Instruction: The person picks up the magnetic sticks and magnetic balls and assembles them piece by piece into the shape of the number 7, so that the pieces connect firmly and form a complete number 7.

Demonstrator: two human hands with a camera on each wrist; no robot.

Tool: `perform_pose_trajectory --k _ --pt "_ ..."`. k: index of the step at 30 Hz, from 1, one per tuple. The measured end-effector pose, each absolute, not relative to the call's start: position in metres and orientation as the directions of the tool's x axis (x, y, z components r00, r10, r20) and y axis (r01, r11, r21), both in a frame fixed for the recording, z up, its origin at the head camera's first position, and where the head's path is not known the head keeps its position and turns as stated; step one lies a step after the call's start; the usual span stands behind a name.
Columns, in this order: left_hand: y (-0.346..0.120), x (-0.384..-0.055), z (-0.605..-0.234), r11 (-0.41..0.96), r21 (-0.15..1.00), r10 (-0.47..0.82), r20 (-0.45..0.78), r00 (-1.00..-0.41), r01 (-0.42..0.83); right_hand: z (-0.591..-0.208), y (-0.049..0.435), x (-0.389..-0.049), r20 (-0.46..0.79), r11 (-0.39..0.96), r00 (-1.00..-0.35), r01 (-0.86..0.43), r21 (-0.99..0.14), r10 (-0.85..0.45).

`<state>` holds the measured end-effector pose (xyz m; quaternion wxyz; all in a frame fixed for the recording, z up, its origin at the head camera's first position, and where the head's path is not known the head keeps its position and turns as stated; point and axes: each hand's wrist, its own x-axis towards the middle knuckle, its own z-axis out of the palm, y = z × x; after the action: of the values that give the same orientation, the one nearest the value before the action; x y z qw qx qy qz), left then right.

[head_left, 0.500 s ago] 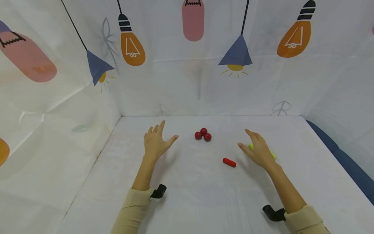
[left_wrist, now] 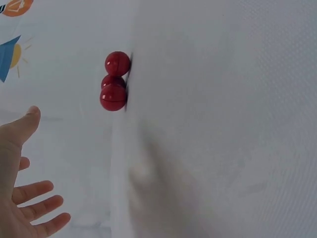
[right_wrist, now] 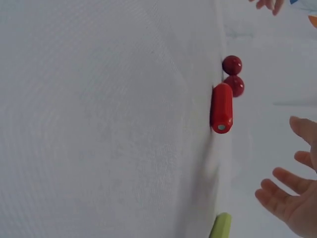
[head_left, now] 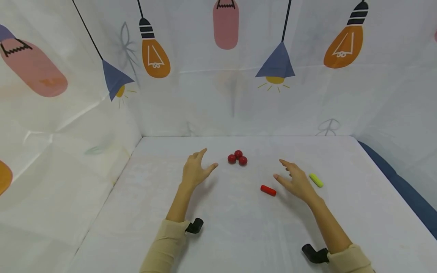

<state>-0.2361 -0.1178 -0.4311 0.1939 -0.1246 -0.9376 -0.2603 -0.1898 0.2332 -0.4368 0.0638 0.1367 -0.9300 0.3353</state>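
Note:
Three shiny dark red balls (head_left: 238,156) sit in a tight cluster toward the back of the white table. To their left, my left hand (head_left: 194,171) hovers over the table, fingers spread and thumb pointing at the balls, holding nothing. My right hand (head_left: 296,183) is raised with fingers loosely spread and nothing in it. It floats between a short red cylinder (head_left: 268,190) on its left and a yellow-green cylinder (head_left: 316,180) on its right. In the right wrist view, the red cylinder (right_wrist: 221,108) shows a small pale spot on its end.
A white sheet (head_left: 211,102) printed with lamps and bulbs hangs behind the table and along its left side. Dark blue material (head_left: 392,178) shows past the table's right edge. Each forearm carries a black wrist mount (head_left: 195,226) near the sleeve cuff.
My left hand has moved right, closer to the balls, and slightly nearer to me. My right hand has shifted left and nearer, uncovering the yellow-green cylinder. The objects stay where they were.

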Motion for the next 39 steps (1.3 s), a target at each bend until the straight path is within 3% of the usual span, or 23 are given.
perform_pose_trajectory --k 13,26,39 --pt "-0.100 -0.257 -0.458 0.758 0.521 0.208 0.378 -0.902 0.393 -0.450 0.227 -0.186 0.237 0.655 -0.929 -0.368 -0.660 -0.283" --pt "-0.087 -0.273 -0.471 0.734 0.560 0.214 0.345 -0.914 0.383 -0.458 0.222 -0.179 0.155 0.662 -0.930 -0.348 -0.664 -0.334" --pt "-0.073 -0.286 -0.477 0.670 0.594 0.261 0.372 -0.891 0.444 -0.466 0.223 -0.180 0.107 0.654 -0.923 -0.341 -0.675 -0.371"
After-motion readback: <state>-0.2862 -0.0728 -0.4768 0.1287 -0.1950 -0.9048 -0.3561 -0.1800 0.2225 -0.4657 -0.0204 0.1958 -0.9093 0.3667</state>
